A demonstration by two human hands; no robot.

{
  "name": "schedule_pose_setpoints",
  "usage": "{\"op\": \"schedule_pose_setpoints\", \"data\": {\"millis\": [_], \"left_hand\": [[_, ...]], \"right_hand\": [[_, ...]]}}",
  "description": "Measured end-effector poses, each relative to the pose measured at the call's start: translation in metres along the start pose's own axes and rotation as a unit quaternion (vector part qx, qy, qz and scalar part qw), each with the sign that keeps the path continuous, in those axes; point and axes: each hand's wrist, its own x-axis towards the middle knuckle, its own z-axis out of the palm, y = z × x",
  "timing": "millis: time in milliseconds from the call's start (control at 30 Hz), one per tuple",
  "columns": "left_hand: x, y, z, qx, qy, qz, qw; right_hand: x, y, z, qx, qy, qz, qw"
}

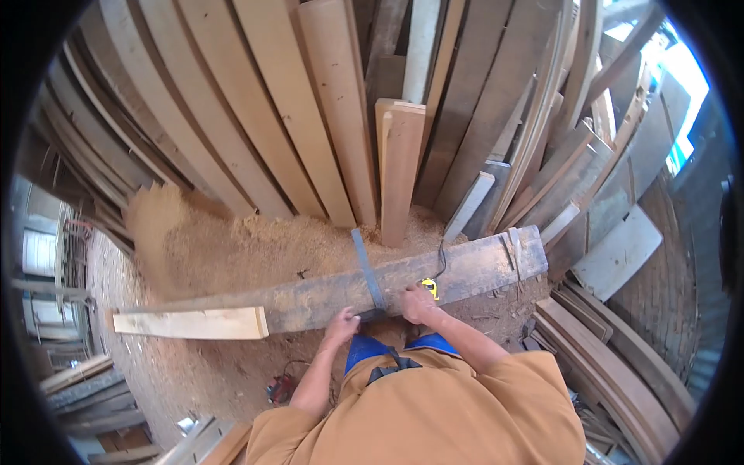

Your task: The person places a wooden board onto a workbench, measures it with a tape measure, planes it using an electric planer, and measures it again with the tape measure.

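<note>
A worn, sawdust-marked plank lies across in front of me. Over it, crosswise, rests a grey metal square, with a dark crosspiece at the near edge. My left hand is closed at that crosspiece, its fingertips gripping the left end. On the plank's near edge, just right of the square, my right hand is curled closed; what its fingers hold, if anything, is hidden. A yellow tape measure sits against the far side of that hand, a dark strap trailing from it over the plank.
Many boards lean upright behind a heap of sawdust. A pale short board lies along the plank's left end. Stacked boards are at right. A red-and-dark tool with a cord lies on the ground at lower left.
</note>
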Motion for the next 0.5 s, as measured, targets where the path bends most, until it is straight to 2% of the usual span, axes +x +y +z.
{"op": "schedule_pose_setpoints", "data": {"millis": [100,200,300,367,500], "left_hand": [[-0.013,-0.098,-0.003,-0.036,0.103,-0.095,0.990],[-0.033,-0.174,0.017,-0.153,0.183,-0.118,0.964],[-0.061,-0.199,0.035,-0.267,0.191,-0.133,0.935],[-0.079,-0.188,0.031,-0.259,0.167,-0.179,0.934],[-0.078,-0.223,0.037,-0.208,0.123,-0.180,0.954]], "right_hand": [[0.017,-0.040,0.010,-0.049,-0.039,-0.056,0.996],[0.049,-0.054,0.055,-0.073,-0.063,-0.108,0.989],[0.048,-0.074,0.049,-0.056,-0.023,-0.066,0.996],[0.050,-0.083,0.047,-0.074,-0.003,-0.053,0.996],[0.046,-0.081,0.028,-0.098,-0.032,-0.023,0.994]]}}
